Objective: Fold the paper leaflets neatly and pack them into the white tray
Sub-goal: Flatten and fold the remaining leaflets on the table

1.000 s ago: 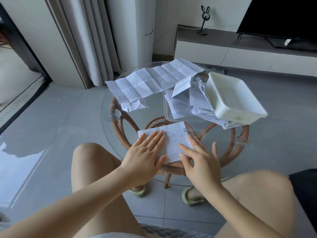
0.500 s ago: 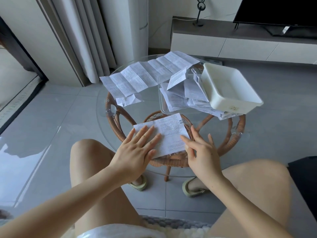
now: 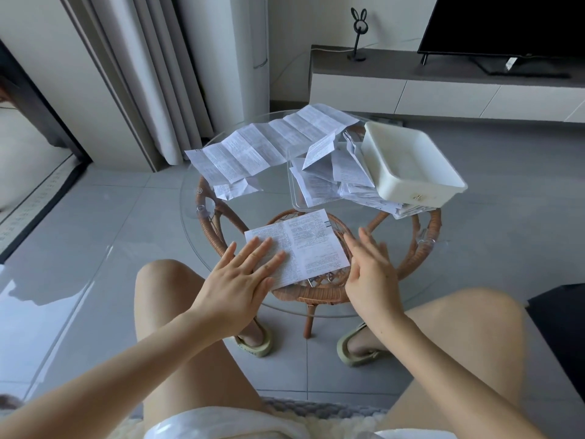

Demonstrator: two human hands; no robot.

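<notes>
A folded printed leaflet (image 3: 311, 245) lies flat near the front of the round glass table (image 3: 196, 198). My left hand (image 3: 242, 280) presses on the leaflet's left part with straight, spread fingers. Just off the leaflet's right edge, my right hand (image 3: 370, 277) stands on its side with straight fingers. The white tray (image 3: 408, 166) sits tilted at the back right, on top of a pile of loose leaflets (image 3: 329, 179). A long creased leaflet (image 3: 266, 144) lies unfolded across the back left.
The glass top rests on a rattan frame (image 3: 316, 289). My bare knees and sandalled feet are under the table's near edge. A TV bench (image 3: 443, 87) with a screen stands behind, curtains (image 3: 164, 77) at the left. Grey tiled floor surrounds the table.
My right hand has slid off the leaflet to its right edge. My left hand stays pressed on the left part. The camera view shifted slightly.
</notes>
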